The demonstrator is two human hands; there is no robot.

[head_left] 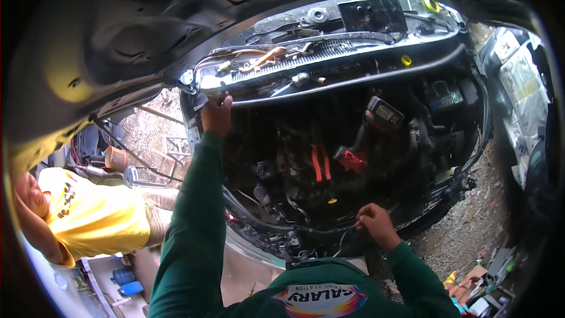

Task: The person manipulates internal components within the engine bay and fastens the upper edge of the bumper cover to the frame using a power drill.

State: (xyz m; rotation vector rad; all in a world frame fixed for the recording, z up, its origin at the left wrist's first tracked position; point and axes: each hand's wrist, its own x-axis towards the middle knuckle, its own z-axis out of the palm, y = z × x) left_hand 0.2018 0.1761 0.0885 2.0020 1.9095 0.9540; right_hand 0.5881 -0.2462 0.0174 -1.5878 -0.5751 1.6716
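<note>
My left hand reaches to the far left corner of a car's engine bay, beside the end of the cowl. Its fingers are closed around a small dark part that I cannot make out. My right hand is above the near edge of the bay, with thumb and fingertips pinched together. Whatever is between them is too small to tell. Between the hands, red-handled pliers lie on the engine. Farther right rests a red and black cordless power tool, its battery pointing up.
The raised hood hangs overhead. Wires and loose parts lie along the cowl, with a yellow tape roll at the far right. A person in a yellow shirt is at the left. Gravel shows beside the car.
</note>
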